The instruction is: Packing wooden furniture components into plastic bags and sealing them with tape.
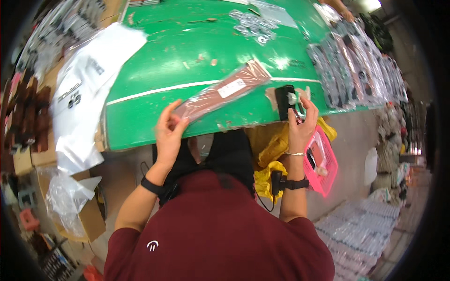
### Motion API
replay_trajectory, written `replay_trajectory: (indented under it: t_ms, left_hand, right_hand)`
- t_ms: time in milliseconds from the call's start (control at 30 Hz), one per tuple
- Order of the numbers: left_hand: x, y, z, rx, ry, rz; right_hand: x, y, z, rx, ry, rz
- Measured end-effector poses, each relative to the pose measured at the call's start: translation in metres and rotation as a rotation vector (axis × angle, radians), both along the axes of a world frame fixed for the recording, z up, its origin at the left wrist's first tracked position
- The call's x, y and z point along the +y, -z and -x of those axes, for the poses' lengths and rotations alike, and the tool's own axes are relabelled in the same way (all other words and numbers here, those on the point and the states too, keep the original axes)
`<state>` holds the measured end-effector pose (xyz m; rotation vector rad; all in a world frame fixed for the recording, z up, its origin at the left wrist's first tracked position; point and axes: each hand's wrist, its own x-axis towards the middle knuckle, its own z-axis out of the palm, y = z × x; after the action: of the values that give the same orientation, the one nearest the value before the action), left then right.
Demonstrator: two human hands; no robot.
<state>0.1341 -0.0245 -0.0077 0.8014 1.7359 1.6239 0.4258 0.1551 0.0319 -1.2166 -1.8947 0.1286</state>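
1. In the head view, we are pinching the near end of a long brown sleeve (224,91) in clear wrap with our left hand (169,133); it is lying on the green surface (187,47).
2. Its long axis is running from near-left to far-right, a white label midway.
3. Our right hand (301,125) is gripping a black tape dispenser (286,100) at the surface's edge.
4. Clear-wrapped packs (356,75) are lining the right.

Both hands raised, forearms bent upward: left hand (168,133) fingers pinched, right hand (301,122) fingers curled.
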Motion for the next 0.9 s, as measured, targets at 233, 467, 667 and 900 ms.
replay_trajectory:
  t_ms: [233, 467, 667, 900]
  left_hand:
    - [0.000, 0.002, 0.006, -0.272, 0.066, 0.020]
    - [-0.003, -0.004, 0.000, -0.402, 0.111, 0.088]
    - [0.000, 0.000, -0.007, -0.440, 0.128, 0.073]
    - [-0.001, 0.002, -0.008, -0.440, 0.110, 0.079]
  right_hand:
    - [0.008, 0.031, -0.043, 0.150, -0.028, 0.311]
    - [0.028, 0.030, -0.036, 0.018, 0.112, 0.421]
    - [0.036, 0.030, -0.040, 0.180, 0.126, 0.418]
    - [-0.021, 0.017, -0.067, 0.621, -0.057, 0.661]
